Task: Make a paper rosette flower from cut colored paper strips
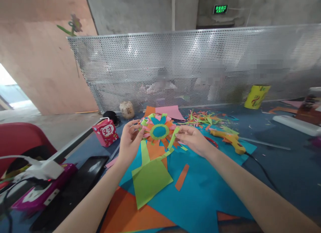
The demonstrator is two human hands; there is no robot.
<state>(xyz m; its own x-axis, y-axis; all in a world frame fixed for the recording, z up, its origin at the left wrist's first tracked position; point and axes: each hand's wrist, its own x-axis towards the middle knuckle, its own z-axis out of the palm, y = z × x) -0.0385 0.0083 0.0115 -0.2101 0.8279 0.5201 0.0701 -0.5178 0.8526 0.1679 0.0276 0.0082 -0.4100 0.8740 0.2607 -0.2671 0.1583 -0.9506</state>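
Note:
Above the blue sheet, my left hand (pixel 131 136) grips the left edge of a round paper flower (pixel 159 131), with orange and pink petals and a blue centre ringed in green. Between the thumb and fingers of my right hand (pixel 192 139) is a narrow green paper strip (pixel 173 139), close to the flower's right side. Whether the strip touches the flower, I cannot tell. Below them lies a green paper square (pixel 151 181), beside a small orange strip (pixel 182 177). Large blue paper (pixel 200 186) and orange paper (pixel 132 213) lie underneath.
A yellow glue gun (pixel 229 139) with a black cord lies at the right. Paper scraps (pixel 205 118) are heaped behind it. A red box (pixel 105 131), a black phone (pixel 75 189) and a purple power strip (pixel 45 189) sit at the left. A perforated metal screen (pixel 163 59) stands behind.

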